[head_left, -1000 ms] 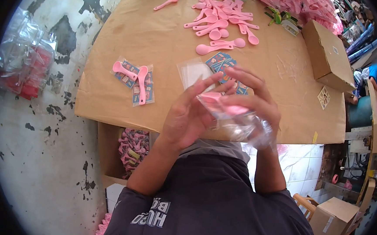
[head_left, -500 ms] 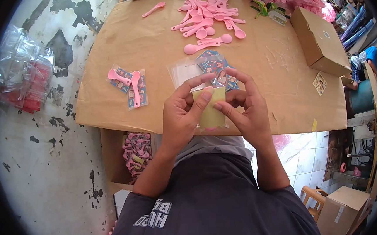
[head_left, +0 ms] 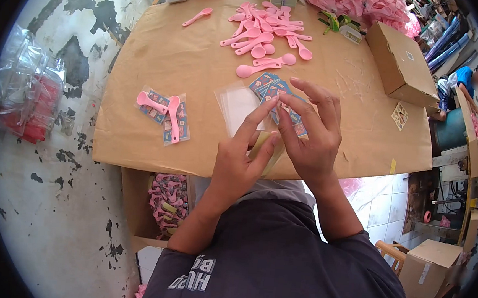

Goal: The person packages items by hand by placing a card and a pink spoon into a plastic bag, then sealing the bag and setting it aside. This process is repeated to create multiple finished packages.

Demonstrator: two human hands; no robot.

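Observation:
My left hand [head_left: 242,159] grips a small clear packet with a yellow-green card [head_left: 272,160] in it, just above the table's near edge. The packet is tilted and partly hidden by my fingers. Thumb and index finger of my right hand [head_left: 312,143] are pinched together by my left index fingertip, above the packet; what lies between them is too small to make out. Beyond my hands lie blue printed cards [head_left: 264,83] and a fan of clear plastic sleeves [head_left: 232,105]. Two pink spoons [head_left: 173,119] rest on bagged cards at the left.
A heap of pink spoons [head_left: 258,28] lies at the far middle of the paper-covered table [head_left: 144,76]. At the right stands a cardboard box [head_left: 403,66]. Below the left edge, an open carton [head_left: 135,202] holds packed spoons. Another person [head_left: 465,82] sits far right.
The packet has turned from facing me to a steep tilt. My right fingers have left its front face and come together above it, near my left index finger. The view has shifted slightly.

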